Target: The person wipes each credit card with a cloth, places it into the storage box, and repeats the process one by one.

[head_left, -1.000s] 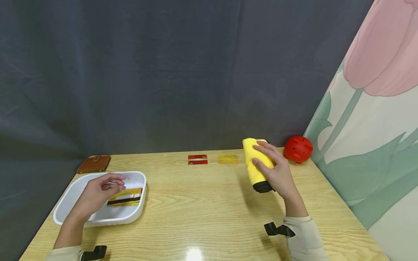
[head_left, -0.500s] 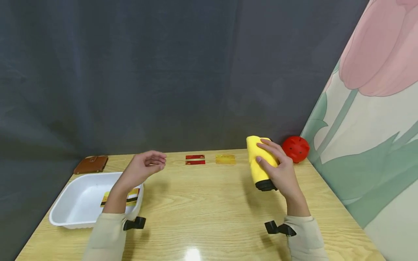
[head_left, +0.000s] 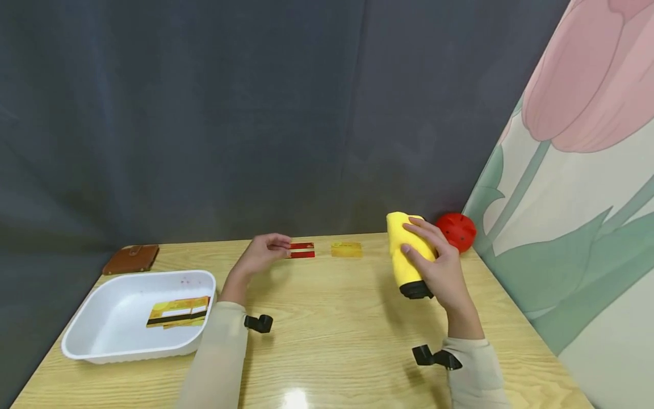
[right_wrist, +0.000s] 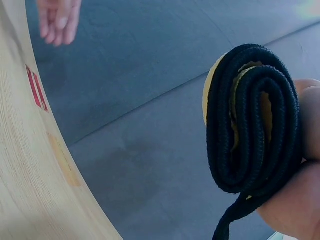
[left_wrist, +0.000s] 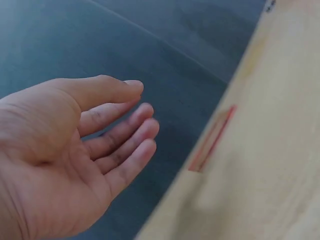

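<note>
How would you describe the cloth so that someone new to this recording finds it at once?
In the head view, find the wooden table, then the red piggy bank near its far right corner. Just left of that, the person's right hand grips a rolled cloth, yellow with a black edge. Unlike the yellow card lying flat nearby, it is a thick roll.

Head view: even, moderate light, sharp enough. Glare spot on worktop at bottom centre, soft shadows across it, curtain dim. Left wrist: hazy, red-striped card blurred. Right wrist: flare top right, worktop edge bowed, rolled cloth crisp.
</note>
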The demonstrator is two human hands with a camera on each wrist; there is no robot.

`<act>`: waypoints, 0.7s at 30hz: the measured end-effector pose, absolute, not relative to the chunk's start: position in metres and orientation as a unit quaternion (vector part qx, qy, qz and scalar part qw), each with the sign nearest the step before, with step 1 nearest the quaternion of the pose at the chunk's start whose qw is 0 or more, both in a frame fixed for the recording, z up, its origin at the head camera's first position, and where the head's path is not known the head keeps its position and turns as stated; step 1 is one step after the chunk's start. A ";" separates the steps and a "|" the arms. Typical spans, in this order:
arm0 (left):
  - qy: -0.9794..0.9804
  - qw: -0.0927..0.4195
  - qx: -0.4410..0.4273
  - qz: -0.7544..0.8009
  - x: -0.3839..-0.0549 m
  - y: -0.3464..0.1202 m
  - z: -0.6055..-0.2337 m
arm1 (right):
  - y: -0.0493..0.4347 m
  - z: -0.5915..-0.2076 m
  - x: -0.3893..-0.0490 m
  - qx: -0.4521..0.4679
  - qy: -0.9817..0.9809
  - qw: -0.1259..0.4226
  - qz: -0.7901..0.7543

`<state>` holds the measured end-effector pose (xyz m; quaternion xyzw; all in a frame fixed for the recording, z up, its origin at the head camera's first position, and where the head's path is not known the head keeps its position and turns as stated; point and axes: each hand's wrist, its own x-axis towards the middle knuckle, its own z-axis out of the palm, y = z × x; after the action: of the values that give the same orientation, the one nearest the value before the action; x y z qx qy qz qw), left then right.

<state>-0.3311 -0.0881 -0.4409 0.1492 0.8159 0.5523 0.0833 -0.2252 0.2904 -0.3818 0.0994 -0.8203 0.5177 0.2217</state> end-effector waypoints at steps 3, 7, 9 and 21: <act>0.827 0.084 0.121 0.542 -0.341 -0.084 -0.460 | 0.293 -0.382 -0.223 0.095 -0.819 0.224 0.520; 0.829 0.054 0.093 0.549 -0.350 -0.080 -0.480 | 0.297 -0.381 -0.222 0.095 -0.815 0.229 0.523; 0.826 0.036 0.088 0.556 -0.354 -0.078 -0.488 | 0.298 -0.380 -0.221 0.096 -0.814 0.228 0.525; 0.837 0.061 0.115 0.532 -0.359 -0.096 -0.506 | 0.299 -0.383 -0.216 0.090 -0.817 0.213 0.529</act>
<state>-0.3586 -0.0958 -0.5063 0.1145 0.8366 0.5322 0.0610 -0.2165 0.2991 -0.3825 0.0895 -0.8167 0.5288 0.2128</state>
